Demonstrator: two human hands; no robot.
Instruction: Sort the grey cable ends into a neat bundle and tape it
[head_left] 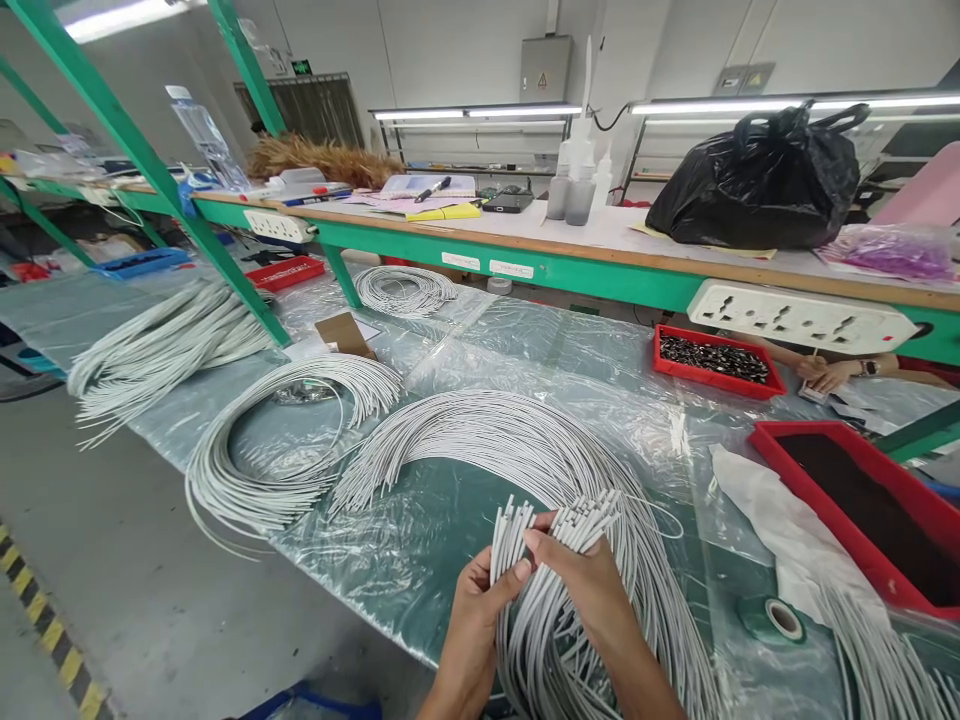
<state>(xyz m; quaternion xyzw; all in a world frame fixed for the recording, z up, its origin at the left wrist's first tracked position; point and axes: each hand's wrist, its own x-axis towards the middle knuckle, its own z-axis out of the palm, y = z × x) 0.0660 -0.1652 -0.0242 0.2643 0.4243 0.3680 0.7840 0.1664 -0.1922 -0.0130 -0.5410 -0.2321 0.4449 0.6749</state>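
My left hand (480, 610) is closed round a small bunch of white cables (510, 535), its thumb laid across them near their cut ends. Close beside it, my right hand (581, 575) grips a thicker bunch of the same white cables (589, 517), whose ends poke up past the fingers. Both bunches belong to a large looped bundle of white cables (510, 430) that curves across the table behind my hands and down to the right. The fingers on the far side of the bunches are partly hidden.
Other cable coils (255, 450) lie to the left. On the right are a roll of green tape (772, 620), a red tray (761, 435) with a dark lining and a red bin of small metal parts (712, 358). Another person's hands (825, 372) show beneath the shelf (555, 262).
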